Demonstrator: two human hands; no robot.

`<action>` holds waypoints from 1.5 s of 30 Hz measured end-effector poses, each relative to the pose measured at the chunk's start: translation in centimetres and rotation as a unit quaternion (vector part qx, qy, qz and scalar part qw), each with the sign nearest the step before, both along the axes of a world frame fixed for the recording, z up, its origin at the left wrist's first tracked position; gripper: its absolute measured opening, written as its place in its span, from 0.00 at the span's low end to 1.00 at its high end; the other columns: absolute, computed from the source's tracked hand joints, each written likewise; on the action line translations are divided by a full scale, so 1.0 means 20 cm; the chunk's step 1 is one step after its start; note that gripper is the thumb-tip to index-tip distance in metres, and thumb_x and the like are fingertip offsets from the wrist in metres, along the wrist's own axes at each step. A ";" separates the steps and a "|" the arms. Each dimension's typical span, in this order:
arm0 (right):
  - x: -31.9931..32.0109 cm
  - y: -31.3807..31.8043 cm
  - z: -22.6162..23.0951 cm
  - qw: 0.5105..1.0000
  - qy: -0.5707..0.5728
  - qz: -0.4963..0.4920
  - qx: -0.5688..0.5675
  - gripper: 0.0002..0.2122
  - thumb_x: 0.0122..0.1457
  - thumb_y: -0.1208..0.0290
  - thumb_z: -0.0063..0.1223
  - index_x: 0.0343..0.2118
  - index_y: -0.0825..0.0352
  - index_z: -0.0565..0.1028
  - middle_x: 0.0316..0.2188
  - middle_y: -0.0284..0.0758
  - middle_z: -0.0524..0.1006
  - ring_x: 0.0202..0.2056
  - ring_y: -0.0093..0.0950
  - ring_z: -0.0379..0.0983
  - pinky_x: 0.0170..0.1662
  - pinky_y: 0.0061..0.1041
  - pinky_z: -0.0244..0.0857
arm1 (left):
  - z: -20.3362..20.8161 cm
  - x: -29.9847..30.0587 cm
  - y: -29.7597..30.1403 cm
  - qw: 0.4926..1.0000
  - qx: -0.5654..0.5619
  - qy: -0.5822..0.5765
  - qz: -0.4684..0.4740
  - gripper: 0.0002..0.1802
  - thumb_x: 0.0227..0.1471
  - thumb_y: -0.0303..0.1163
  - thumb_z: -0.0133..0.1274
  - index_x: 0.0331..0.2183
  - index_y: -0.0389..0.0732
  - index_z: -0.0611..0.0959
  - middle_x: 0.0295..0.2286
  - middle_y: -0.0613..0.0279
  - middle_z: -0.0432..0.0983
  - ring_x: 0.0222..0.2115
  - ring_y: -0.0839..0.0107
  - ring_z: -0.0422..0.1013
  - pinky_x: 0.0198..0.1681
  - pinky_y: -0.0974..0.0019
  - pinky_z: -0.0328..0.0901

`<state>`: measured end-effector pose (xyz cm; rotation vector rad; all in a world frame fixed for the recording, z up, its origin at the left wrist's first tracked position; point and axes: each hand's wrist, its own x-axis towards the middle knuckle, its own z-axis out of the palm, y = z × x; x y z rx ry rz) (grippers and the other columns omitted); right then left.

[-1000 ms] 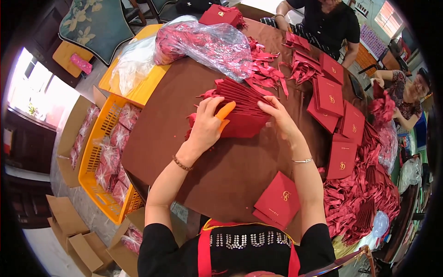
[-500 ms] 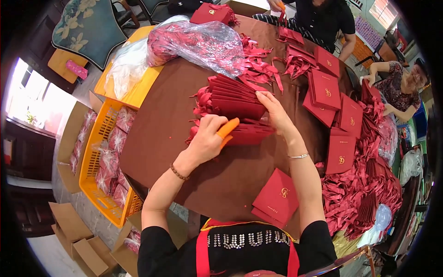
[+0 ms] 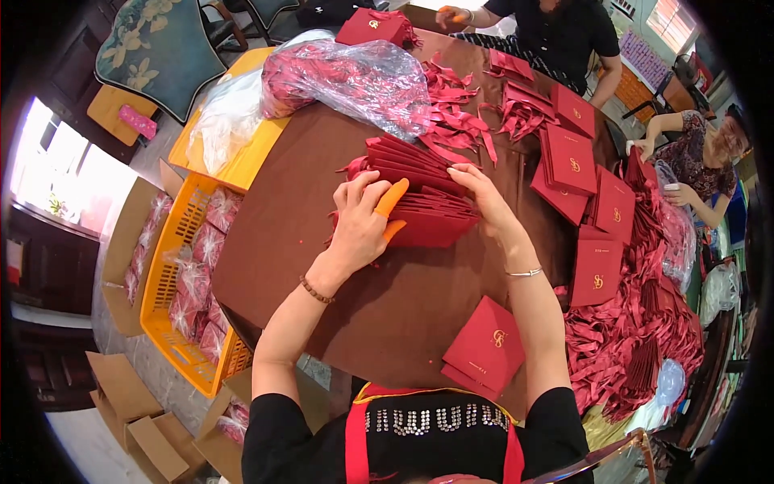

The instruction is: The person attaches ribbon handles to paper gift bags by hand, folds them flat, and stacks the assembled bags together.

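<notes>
A fanned bundle of dark red gift bags [image 3: 439, 211] with ribbon handles stands over the brown-covered table in front of me. My left hand [image 3: 360, 222] is closed round the bundle's left end, by the ribbons. Orange finger covers sit on its thumb and one finger. At the bundle's right end my right hand [image 3: 486, 196] grips the bag edges, fingertips on top. The ribbons are partly hidden behind my left hand. Near my right forearm lies a small pile of flat red bags [image 3: 486, 343] with gold print.
Several red bag piles [image 3: 570, 161] line the table's right side, beside a heap of ribboned bags [image 3: 637, 339]. A clear plastic bag [image 3: 347, 85] of red goods lies at the far side. A yellow crate [image 3: 153, 310] stands left. Two people work across the table and at right.
My left hand has shifted slightly up and left along the bundle. The lower group of bags, apart from the upper fan before, now sits close against it.
</notes>
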<state>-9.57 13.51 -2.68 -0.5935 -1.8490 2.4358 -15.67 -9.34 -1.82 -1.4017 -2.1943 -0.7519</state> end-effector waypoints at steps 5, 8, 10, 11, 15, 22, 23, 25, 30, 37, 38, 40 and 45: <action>0.00 -0.01 0.03 0.999 -0.021 0.015 -0.039 0.15 0.55 0.60 0.51 0.44 0.60 0.68 0.42 0.28 0.70 0.42 0.21 0.65 0.39 0.22 0.60 | 0.00 -0.01 -0.01 0.998 0.031 -0.027 -0.049 0.24 0.33 0.29 0.63 0.39 0.40 0.78 0.39 0.62 0.66 0.45 0.60 0.61 0.46 0.57 0.54; 0.00 0.00 0.02 0.999 -0.034 0.016 -0.027 0.18 0.54 0.59 0.51 0.45 0.60 0.67 0.44 0.28 0.68 0.42 0.22 0.62 0.39 0.23 0.56 | 0.01 -0.03 -0.02 0.995 0.021 -0.067 -0.074 0.22 0.32 0.28 0.63 0.36 0.41 0.78 0.36 0.62 0.68 0.40 0.63 0.64 0.43 0.60 0.56; 0.00 0.01 -0.01 0.999 -0.044 0.016 -0.016 0.18 0.54 0.59 0.51 0.45 0.60 0.67 0.45 0.29 0.68 0.42 0.22 0.62 0.40 0.25 0.56 | 0.02 -0.06 -0.02 0.992 -0.004 -0.087 -0.086 0.20 0.32 0.28 0.63 0.34 0.41 0.78 0.34 0.63 0.69 0.37 0.64 0.65 0.41 0.62 0.57; 0.00 0.01 -0.01 0.999 -0.038 0.010 -0.013 0.17 0.54 0.60 0.51 0.45 0.60 0.67 0.43 0.29 0.68 0.41 0.22 0.62 0.41 0.25 0.56 | 0.04 -0.08 -0.01 0.990 0.000 -0.090 -0.105 0.20 0.33 0.28 0.63 0.34 0.41 0.78 0.32 0.63 0.70 0.35 0.65 0.66 0.40 0.63 0.57; 0.00 -0.01 0.00 0.999 0.002 0.018 -0.028 0.16 0.54 0.61 0.52 0.43 0.62 0.69 0.40 0.29 0.70 0.41 0.21 0.63 0.44 0.23 0.55 | 0.08 -0.14 0.00 0.994 -0.011 -0.069 -0.085 0.22 0.34 0.28 0.63 0.37 0.42 0.77 0.41 0.61 0.69 0.45 0.61 0.63 0.47 0.60 0.55; 0.01 -0.02 0.03 1.000 -0.004 0.010 -0.016 0.12 0.55 0.61 0.52 0.39 0.59 0.70 0.34 0.24 0.73 0.36 0.16 0.66 0.40 0.18 0.57 | 0.06 -0.15 0.01 0.998 -0.018 -0.041 -0.051 0.24 0.33 0.29 0.63 0.39 0.42 0.76 0.46 0.59 0.64 0.53 0.58 0.57 0.52 0.55 0.51; 0.01 -0.02 0.04 1.000 -0.018 0.005 -0.006 0.14 0.53 0.59 0.53 0.40 0.60 0.70 0.35 0.25 0.72 0.38 0.18 0.65 0.41 0.19 0.56 | 0.06 -0.14 0.01 0.998 -0.017 -0.032 -0.052 0.25 0.33 0.28 0.63 0.39 0.42 0.76 0.45 0.59 0.64 0.52 0.58 0.58 0.52 0.55 0.52; 0.01 -0.01 0.05 0.999 -0.032 0.001 0.005 0.17 0.52 0.56 0.54 0.40 0.61 0.70 0.37 0.27 0.71 0.40 0.19 0.64 0.42 0.20 0.55 | 0.06 -0.14 0.01 0.996 -0.013 -0.066 -0.062 0.25 0.34 0.27 0.63 0.39 0.42 0.76 0.45 0.58 0.64 0.51 0.58 0.59 0.51 0.56 0.53; -0.04 -0.05 0.14 0.989 -0.043 0.013 0.140 0.16 0.53 0.57 0.55 0.41 0.59 0.71 0.34 0.23 0.72 0.34 0.15 0.64 0.36 0.17 0.55 | 0.03 -0.16 -0.02 0.991 -0.010 -0.110 -0.079 0.26 0.35 0.24 0.62 0.42 0.40 0.75 0.47 0.58 0.63 0.50 0.56 0.59 0.52 0.58 0.57; -0.11 0.04 0.15 0.970 -0.014 0.097 0.224 0.18 0.54 0.55 0.54 0.43 0.58 0.71 0.35 0.22 0.71 0.35 0.16 0.64 0.36 0.20 0.55 | 0.04 -0.13 -0.01 0.996 0.002 -0.054 -0.077 0.27 0.35 0.25 0.62 0.43 0.40 0.75 0.46 0.57 0.64 0.50 0.56 0.59 0.52 0.57 0.56; -0.11 0.03 0.16 0.974 -0.017 0.079 0.212 0.18 0.54 0.58 0.55 0.44 0.64 0.72 0.37 0.26 0.72 0.39 0.18 0.64 0.41 0.20 0.57 | 0.03 -0.12 -0.02 0.997 -0.006 -0.042 -0.071 0.28 0.35 0.26 0.63 0.43 0.40 0.74 0.46 0.57 0.65 0.50 0.56 0.60 0.52 0.57 0.56; -0.11 0.02 0.18 0.978 -0.019 0.063 0.199 0.19 0.54 0.60 0.55 0.44 0.69 0.72 0.38 0.31 0.73 0.44 0.20 0.65 0.46 0.21 0.58 | 0.02 -0.13 -0.04 0.997 -0.013 -0.040 -0.068 0.27 0.35 0.28 0.63 0.42 0.40 0.75 0.46 0.57 0.64 0.49 0.56 0.60 0.50 0.56 0.57; -0.09 0.03 0.15 0.979 0.010 0.064 0.194 0.16 0.58 0.61 0.50 0.43 0.68 0.72 0.38 0.29 0.73 0.43 0.18 0.64 0.47 0.20 0.57 | 0.05 -0.11 -0.02 0.995 -0.029 -0.090 -0.033 0.27 0.35 0.30 0.62 0.42 0.39 0.75 0.43 0.56 0.67 0.46 0.55 0.62 0.46 0.57 0.59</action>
